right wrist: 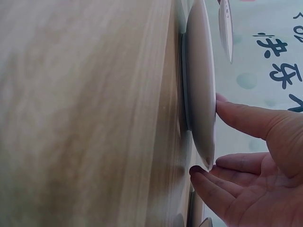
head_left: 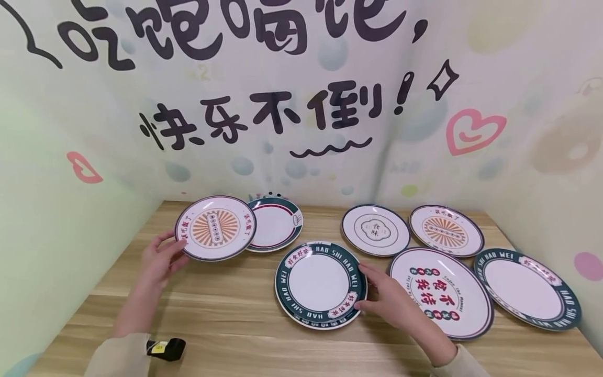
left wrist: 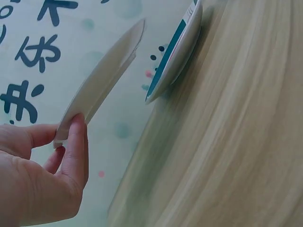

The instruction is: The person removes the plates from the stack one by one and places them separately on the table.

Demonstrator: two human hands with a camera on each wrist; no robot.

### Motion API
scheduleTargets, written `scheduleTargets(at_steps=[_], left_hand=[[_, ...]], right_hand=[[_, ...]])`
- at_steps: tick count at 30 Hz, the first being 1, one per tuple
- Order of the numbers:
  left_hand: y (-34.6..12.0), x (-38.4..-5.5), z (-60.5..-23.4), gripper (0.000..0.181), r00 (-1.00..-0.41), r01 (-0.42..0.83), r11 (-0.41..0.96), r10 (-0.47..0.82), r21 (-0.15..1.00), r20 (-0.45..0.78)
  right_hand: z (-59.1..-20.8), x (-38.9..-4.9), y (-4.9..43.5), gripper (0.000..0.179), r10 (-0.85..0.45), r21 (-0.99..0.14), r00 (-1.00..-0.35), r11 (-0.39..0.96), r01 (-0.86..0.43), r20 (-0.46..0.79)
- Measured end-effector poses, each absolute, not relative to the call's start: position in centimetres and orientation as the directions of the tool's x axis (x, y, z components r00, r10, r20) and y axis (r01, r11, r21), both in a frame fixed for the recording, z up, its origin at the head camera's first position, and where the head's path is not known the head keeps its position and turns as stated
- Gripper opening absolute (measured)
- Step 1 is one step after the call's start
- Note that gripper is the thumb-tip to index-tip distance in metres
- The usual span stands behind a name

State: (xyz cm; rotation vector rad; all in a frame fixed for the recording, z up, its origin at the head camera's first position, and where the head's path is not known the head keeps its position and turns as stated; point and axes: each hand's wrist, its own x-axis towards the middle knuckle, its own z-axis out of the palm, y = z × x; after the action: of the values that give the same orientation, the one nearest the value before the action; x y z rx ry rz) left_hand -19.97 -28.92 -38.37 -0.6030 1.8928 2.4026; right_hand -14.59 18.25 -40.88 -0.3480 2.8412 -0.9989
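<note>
My left hand pinches the left rim of a white plate with an orange sunburst in its centre. In the left wrist view this plate is tilted edge-on and raised off the table, thumb on one face and fingers on the other. Just behind it lies a plate with a green rim and a red ring, partly covered by the raised one. At the middle of the table my right hand grips the right edge of a green-rimmed, lettered plate. Seen from that wrist, thumb and fingertips are around the rim of this plate.
Right of my right hand lie a small white plate with a centre emblem, another sunburst plate, a white plate with red characters and a second green-rimmed plate. A printed backdrop closes off the wooden table behind.
</note>
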Motion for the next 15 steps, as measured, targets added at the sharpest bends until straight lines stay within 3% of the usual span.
scheduleTargets(at_steps=[15], left_hand=[[-31.3,-21.8,-39.7,0.036,-0.813,-0.217,-0.499,-0.383,0.839,-0.438]], right_hand=[[-41.1,-14.7,18.1,0.082,-0.25,-0.637,-0.968,0.749,-0.182,-0.017]])
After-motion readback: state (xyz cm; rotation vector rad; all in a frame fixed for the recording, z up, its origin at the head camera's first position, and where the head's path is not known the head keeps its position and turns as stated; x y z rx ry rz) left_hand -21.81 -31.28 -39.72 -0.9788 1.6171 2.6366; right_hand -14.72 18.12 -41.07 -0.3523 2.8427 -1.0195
